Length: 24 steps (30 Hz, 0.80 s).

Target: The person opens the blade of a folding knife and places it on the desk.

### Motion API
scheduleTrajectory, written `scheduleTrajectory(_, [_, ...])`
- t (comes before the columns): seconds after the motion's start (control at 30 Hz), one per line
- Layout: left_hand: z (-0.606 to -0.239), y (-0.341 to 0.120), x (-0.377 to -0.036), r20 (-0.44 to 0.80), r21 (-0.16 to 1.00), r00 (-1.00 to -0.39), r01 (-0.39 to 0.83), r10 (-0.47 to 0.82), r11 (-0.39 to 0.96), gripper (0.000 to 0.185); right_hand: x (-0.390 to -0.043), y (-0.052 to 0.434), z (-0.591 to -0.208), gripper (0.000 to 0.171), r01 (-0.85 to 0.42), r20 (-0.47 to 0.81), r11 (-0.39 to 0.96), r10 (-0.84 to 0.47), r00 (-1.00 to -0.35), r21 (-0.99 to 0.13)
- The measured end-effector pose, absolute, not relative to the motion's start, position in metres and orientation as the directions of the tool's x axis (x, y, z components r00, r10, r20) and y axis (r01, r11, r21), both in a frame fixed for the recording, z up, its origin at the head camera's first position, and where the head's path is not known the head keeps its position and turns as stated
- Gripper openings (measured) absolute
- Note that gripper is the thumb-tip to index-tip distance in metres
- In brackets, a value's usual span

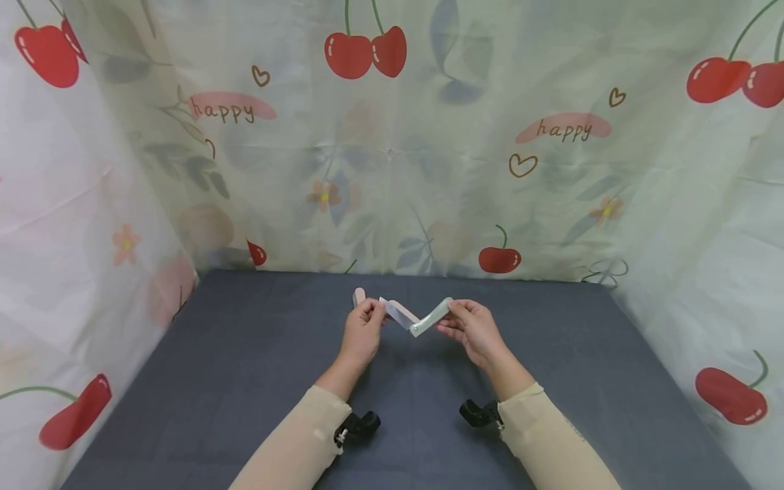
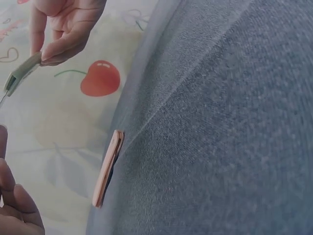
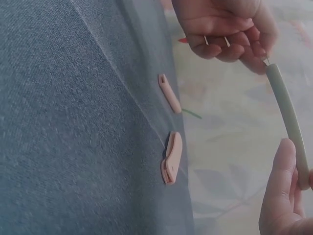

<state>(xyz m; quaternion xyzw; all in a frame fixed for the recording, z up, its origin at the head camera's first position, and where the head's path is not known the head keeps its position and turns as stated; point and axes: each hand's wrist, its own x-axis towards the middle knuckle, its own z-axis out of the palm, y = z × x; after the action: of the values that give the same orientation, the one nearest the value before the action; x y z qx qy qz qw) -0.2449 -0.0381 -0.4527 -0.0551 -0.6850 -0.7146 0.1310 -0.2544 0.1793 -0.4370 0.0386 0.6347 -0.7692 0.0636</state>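
Note:
Between the two hands, above the table, is a part-unfolded folding knife with a pale green handle (image 1: pixel 431 318) and a thin blade (image 1: pixel 399 316), which meet in a wide V at the pivot. My left hand (image 1: pixel 361 335) pinches the blade near its tip between thumb and fingers. My right hand (image 1: pixel 480 335) grips the far end of the handle, thumb along it in the right wrist view. Two pink folding pieces lie on the table behind the hands: one pink piece (image 3: pixel 169 93) is narrow, the other pink piece (image 3: pixel 172 159) broader. In the head view the left hand partly covers the narrow one.
A dark grey cloth covers the table (image 1: pixel 245 381). White curtains (image 1: pixel 392 204) printed with cherries and leaves stand at the back and both sides. A black wrist mount (image 1: pixel 361 425) sits on the left sleeve and another black mount (image 1: pixel 480 413) on the right.

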Motion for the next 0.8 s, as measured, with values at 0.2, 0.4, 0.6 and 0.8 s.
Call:
scheduleTrajectory(0.2, [-0.466,-0.045,-0.254,0.222,0.974,-0.969,0.226,-0.106,-0.027,0.017,-0.255,0.183,-0.437,0.025,0.150,-0.137,-0.161,-0.087,-0.987,-0.975])
scheduleTrajectory(0.4, [-0.463,-0.053,-0.255,0.167,0.984,-0.985,0.165,-0.033,0.072,0.011,-0.256,0.186,-0.437,0.029,0.171,-0.156,-0.108,-0.133,-0.979,-0.979])
scheduleTrajectory(0.6, [-0.457,-0.064,-0.256,0.090,0.987,-0.995,0.094,0.040,0.130,0.012,-0.261,0.187,-0.434,0.027,0.173,-0.163,-0.039,-0.180,-0.970,-0.984])
scheduleTrajectory(0.8, [-0.450,-0.070,-0.254,0.050,0.985,-0.991,0.069,0.120,0.159,0.013,-0.263,0.191,-0.433,0.022,0.147,-0.166,0.093,-0.257,-0.952,-0.985])
